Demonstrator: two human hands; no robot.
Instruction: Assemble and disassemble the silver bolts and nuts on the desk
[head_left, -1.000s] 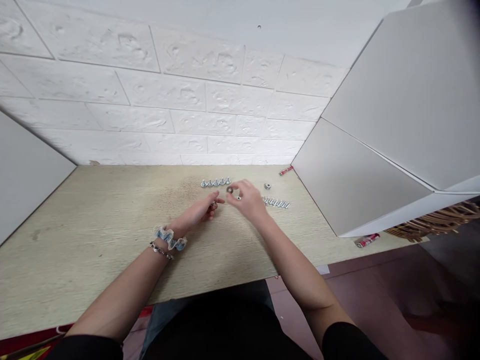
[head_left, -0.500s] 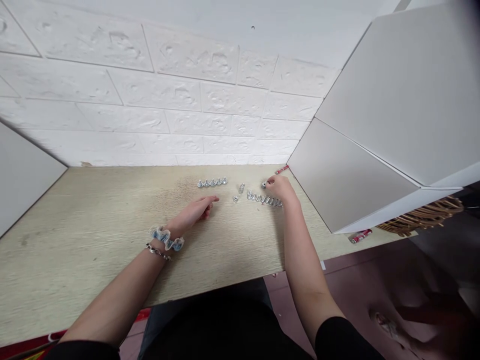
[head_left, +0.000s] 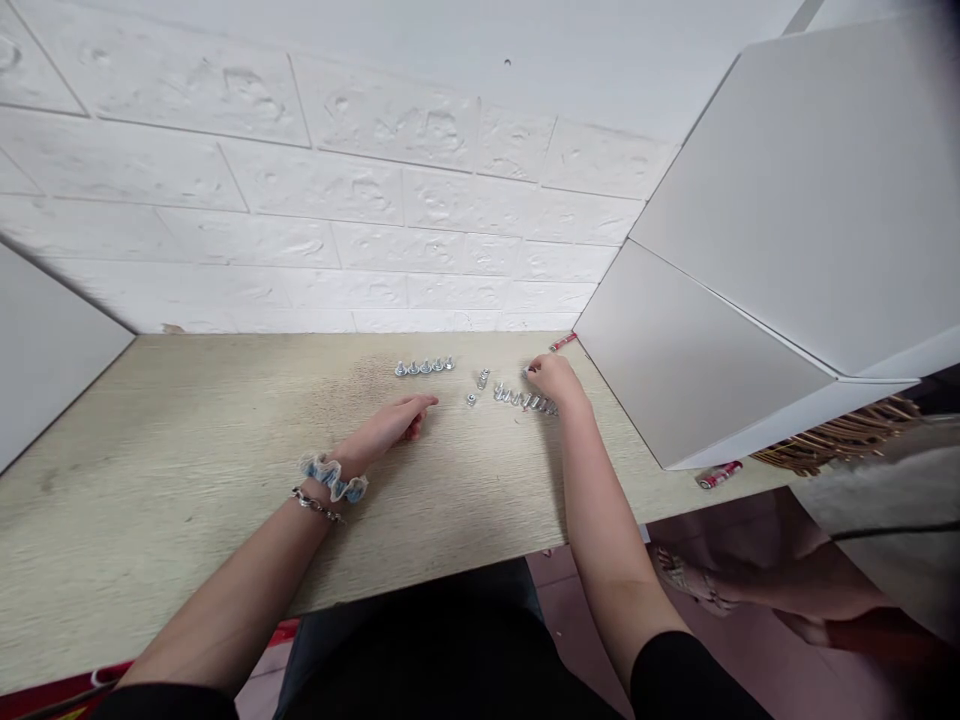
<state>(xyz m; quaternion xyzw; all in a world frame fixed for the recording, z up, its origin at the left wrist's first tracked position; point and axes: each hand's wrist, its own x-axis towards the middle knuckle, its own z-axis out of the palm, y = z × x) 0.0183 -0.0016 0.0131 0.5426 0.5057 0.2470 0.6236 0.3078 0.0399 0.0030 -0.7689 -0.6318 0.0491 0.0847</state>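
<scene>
My left hand [head_left: 391, 422] lies on the wooden tabletop with its index finger stretched out and its other fingers loosely curled. Nothing shows in it. At the far right, my right hand [head_left: 559, 380] has its fingertips closed around a small round metal washer [head_left: 527, 371], mostly covered by the fingers. Below that hand runs a slanting row of silver bolts [head_left: 516, 398], its right end partly behind my wrist. Another row of bolts with washers [head_left: 425, 366] stands upright farther left. Between the rows lie a small group of metal nuts [head_left: 484, 378] and a single nut [head_left: 471, 399].
A white brick-patterned wall [head_left: 360, 220] closes off the back of the tabletop [head_left: 225, 480]. White panels [head_left: 697, 350] stand at the right. One red battery [head_left: 563, 342] lies in the back corner, another red battery [head_left: 720, 474] near the right edge. Another person's foot [head_left: 694, 580] shows on the floor.
My right hand has shifted slightly left, and its fingers now cover more of the washer. My left hand stays put. The other person's leg and foot show more plainly at lower right.
</scene>
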